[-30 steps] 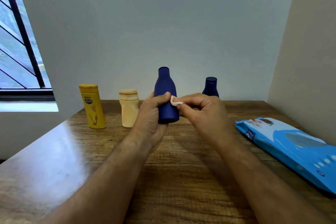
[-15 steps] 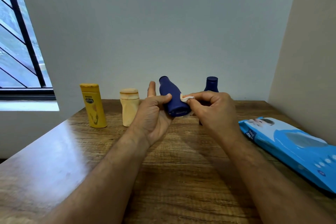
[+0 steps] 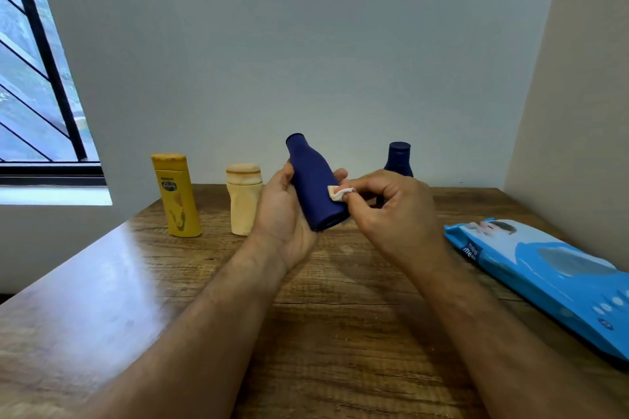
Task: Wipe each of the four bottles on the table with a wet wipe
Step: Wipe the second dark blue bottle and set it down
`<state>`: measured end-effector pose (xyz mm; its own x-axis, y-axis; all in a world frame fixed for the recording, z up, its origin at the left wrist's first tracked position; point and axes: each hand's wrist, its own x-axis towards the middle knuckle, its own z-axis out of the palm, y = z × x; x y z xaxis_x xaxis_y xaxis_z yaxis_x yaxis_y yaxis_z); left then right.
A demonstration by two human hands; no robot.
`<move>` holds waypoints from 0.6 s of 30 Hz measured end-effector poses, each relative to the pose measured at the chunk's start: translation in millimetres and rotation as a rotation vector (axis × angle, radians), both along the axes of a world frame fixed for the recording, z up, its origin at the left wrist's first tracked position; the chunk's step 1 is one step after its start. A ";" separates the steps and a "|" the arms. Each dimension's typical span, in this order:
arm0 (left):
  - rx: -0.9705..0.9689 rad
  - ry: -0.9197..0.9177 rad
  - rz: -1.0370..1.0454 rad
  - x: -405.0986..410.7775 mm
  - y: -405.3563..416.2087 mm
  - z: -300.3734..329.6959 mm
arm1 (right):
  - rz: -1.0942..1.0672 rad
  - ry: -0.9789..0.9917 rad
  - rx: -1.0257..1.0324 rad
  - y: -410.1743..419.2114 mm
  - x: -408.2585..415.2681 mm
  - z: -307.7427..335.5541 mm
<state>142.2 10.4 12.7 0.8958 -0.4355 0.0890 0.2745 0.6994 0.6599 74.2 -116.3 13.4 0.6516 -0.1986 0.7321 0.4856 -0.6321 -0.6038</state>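
Note:
My left hand (image 3: 282, 218) holds a tall dark blue bottle (image 3: 313, 184) above the table, tilted with its cap up and to the left. My right hand (image 3: 391, 211) pinches a small folded white wet wipe (image 3: 337, 193) against the bottle's right side. A yellow bottle (image 3: 177, 196) and a short cream bottle (image 3: 243, 202) stand at the back left of the wooden table (image 3: 102, 299). A second dark blue bottle (image 3: 399, 158) stands behind my right hand, its lower part hidden.
A blue pack of wet wipes (image 3: 551, 275) lies along the table's right side by the beige wall. A window with black bars (image 3: 37, 78) is at the far left. The grey wall runs right behind the bottles.
The tall blue bottle went from upright to tilted in my left hand, then rose a little. The wipe slid along its side.

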 end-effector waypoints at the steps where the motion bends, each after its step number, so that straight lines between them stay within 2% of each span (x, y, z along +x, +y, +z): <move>1: -0.023 -0.021 -0.033 0.2 1.2 0.0 | -0.029 -0.025 -0.032 -0.7 0.6 -0.5; 5: -0.023 -0.126 -0.065 -2.2 -0.4 -1.3 | -0.098 -0.098 -0.211 0.4 1.8 -4.2; 10: 0.077 -0.224 -0.137 -11.2 -8.5 -4.3 | -0.194 -0.182 -0.257 0.9 3.7 -2.9; 14: 0.011 -0.175 -0.120 -7.0 -7.1 -2.9 | -0.103 -0.114 -0.378 -3.3 3.4 -4.0; 18: 0.054 -0.111 0.026 -1.9 -5.1 -5.2 | 0.028 0.004 -0.491 -5.5 -4.1 -0.2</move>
<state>140.3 5.3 7.5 0.8929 -0.4188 0.1655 0.1795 0.6681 0.7221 70.1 -121.9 13.2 0.6550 0.1872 0.7321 0.5050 -0.8292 -0.2397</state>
